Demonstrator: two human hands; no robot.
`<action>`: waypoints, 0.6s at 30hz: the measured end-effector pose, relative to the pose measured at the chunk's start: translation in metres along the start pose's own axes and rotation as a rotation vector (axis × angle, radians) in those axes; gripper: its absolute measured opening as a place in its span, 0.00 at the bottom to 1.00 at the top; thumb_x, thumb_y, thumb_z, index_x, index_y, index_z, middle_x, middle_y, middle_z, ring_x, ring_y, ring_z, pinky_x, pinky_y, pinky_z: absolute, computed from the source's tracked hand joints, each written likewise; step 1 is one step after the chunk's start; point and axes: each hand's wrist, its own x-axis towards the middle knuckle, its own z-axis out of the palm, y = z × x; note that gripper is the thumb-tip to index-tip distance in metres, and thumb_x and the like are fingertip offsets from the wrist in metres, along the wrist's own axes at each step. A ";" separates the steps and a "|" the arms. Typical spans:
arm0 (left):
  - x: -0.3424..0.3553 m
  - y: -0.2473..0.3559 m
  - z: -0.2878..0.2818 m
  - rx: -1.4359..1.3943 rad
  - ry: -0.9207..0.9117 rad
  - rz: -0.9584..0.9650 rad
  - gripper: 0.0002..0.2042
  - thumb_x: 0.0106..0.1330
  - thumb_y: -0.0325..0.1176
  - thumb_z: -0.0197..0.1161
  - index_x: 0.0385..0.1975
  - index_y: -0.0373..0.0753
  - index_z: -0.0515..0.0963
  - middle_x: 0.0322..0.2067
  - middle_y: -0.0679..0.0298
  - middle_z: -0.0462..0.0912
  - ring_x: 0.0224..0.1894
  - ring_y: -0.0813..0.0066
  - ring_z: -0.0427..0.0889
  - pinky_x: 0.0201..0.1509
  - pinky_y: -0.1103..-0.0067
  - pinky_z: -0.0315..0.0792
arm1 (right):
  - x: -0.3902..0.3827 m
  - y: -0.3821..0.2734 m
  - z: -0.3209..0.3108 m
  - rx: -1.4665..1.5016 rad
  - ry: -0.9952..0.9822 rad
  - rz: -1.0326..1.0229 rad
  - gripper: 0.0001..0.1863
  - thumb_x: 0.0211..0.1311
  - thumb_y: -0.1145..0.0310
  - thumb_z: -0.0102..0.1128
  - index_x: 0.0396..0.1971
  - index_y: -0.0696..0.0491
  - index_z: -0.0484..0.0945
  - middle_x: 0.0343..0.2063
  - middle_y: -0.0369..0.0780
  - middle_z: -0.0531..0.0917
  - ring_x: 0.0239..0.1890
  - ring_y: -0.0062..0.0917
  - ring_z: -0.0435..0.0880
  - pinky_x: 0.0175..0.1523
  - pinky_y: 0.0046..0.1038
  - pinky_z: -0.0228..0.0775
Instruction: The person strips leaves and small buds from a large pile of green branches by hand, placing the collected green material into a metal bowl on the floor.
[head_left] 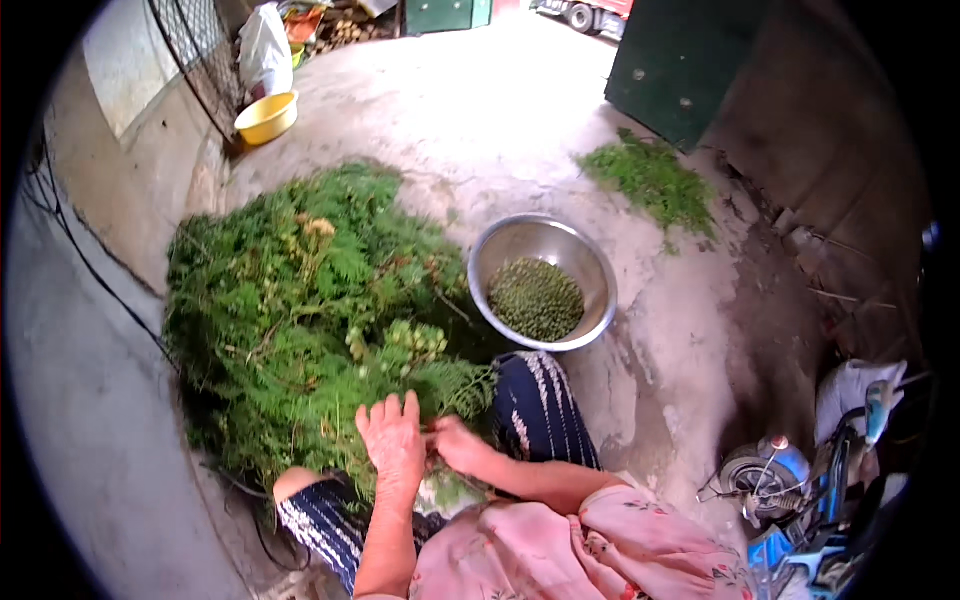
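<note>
In front of me spreads a big heap of feathery green branches (300, 310), with pale green cone clusters among the leaves. My left hand (392, 438) rests back-up on the near foliage, its fingers stretched out and slightly apart; the thumb side is partly hidden. Close beside it, my right hand (463, 447) is closed round the stem of a leafy sprig (455, 388); the exact grip is small and partly covered. Just beyond my right knee stands a steel basin (604, 270), holding many small round green cones or berries (537, 300).
A smaller pile of green sprigs (650, 183) lies right of the basin, near a dark green door (683, 70). A yellow tub (267, 119) and a white bag (265, 50) stand at the far left wall. A blue wheeled vehicle (790, 480) is at the lower right.
</note>
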 end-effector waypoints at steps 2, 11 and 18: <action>-0.007 -0.012 0.016 0.068 -0.127 0.007 0.14 0.44 0.32 0.59 0.34 0.42 0.77 0.25 0.64 0.73 0.34 0.66 0.71 0.48 0.67 0.61 | -0.003 0.006 0.000 0.089 -0.081 -0.072 0.09 0.57 0.71 0.57 0.26 0.63 0.77 0.16 0.39 0.77 0.14 0.22 0.74 0.20 0.23 0.67; -0.031 -0.024 0.043 0.003 -0.019 -0.104 0.05 0.47 0.34 0.63 0.20 0.42 0.75 0.25 0.64 0.75 0.33 0.66 0.73 0.40 0.71 0.63 | 0.005 0.030 0.009 0.138 0.016 0.114 0.09 0.57 0.72 0.57 0.21 0.61 0.74 0.14 0.38 0.73 0.10 0.24 0.72 0.14 0.25 0.67; -0.038 -0.033 0.054 -0.250 -0.088 -0.273 0.05 0.54 0.34 0.59 0.24 0.41 0.75 0.25 0.62 0.78 0.34 0.64 0.76 0.41 0.69 0.65 | 0.012 0.045 0.003 0.144 0.082 0.189 0.07 0.58 0.75 0.54 0.21 0.59 0.71 0.16 0.40 0.74 0.10 0.26 0.71 0.14 0.28 0.69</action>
